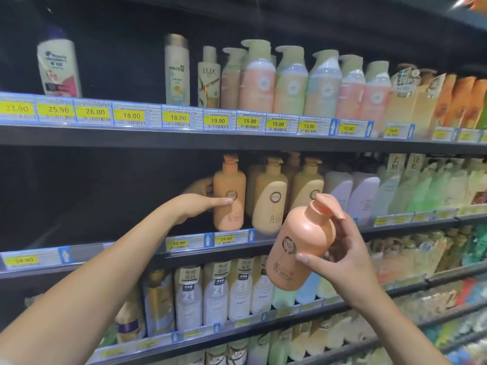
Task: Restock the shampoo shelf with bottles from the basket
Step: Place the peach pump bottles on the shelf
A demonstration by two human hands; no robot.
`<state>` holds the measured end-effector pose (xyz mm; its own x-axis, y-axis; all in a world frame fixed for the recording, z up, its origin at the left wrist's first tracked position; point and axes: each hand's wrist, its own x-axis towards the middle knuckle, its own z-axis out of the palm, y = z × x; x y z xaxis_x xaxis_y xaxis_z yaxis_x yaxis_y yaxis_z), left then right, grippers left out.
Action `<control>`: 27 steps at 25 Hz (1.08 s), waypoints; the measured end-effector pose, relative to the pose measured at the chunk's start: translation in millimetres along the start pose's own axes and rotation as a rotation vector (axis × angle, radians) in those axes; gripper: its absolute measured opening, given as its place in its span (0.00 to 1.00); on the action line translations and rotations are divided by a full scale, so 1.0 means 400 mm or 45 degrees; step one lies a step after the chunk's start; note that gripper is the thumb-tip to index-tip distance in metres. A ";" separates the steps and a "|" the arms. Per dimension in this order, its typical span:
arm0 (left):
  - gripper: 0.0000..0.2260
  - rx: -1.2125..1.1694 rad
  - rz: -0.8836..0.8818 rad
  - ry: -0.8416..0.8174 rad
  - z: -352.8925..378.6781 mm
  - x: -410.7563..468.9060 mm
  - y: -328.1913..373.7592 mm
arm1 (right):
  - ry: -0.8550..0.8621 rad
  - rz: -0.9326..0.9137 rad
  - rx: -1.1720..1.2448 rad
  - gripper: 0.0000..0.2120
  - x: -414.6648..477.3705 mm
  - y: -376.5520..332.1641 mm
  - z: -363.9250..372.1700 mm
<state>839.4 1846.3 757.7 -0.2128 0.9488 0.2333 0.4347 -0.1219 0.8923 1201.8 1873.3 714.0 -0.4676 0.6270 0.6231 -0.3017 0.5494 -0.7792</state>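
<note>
At shelf (87,253) | right hand (345,256): tilted bottle (297,248), cap (322,205) rightward | left hand (200,202): upright bottle (230,180)

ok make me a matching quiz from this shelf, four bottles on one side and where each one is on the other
Things
1. Pantene bottle
2. near peach bottle
3. far peach bottle
4. white 21 bottle

Places
A. upright on the second shelf, gripped by the left hand
B. top shelf, just left of the Lux bottle
C. third shelf
D. off the shelves, tilted, in the right hand

Pairs: 1-B, 2-D, 3-A, 4-C
</note>
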 end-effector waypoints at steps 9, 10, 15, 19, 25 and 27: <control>0.31 0.050 -0.033 -0.094 0.001 0.006 0.018 | -0.007 0.065 0.006 0.45 0.013 0.002 0.003; 0.33 0.093 -0.034 -0.107 -0.001 -0.008 0.023 | -0.005 0.074 0.001 0.44 0.013 -0.001 0.002; 0.22 0.546 0.311 0.394 0.002 -0.147 0.070 | -0.072 0.101 -0.014 0.43 0.035 -0.036 0.014; 0.20 0.122 0.388 -0.141 0.083 -0.247 0.116 | -0.279 0.079 -0.010 0.43 0.107 -0.074 0.055; 0.26 -0.122 0.407 -0.210 0.078 -0.285 0.133 | -0.519 -0.022 0.050 0.39 0.199 -0.112 0.119; 0.26 -0.111 0.446 -0.103 0.073 -0.289 0.130 | -0.577 -0.070 -0.038 0.37 0.221 -0.123 0.129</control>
<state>912.1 1738.7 765.7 0.0071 0.8646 0.5024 0.3923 -0.4646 0.7939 1132.3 1873.2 804.1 -0.7700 0.2950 0.5658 -0.3155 0.5947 -0.7395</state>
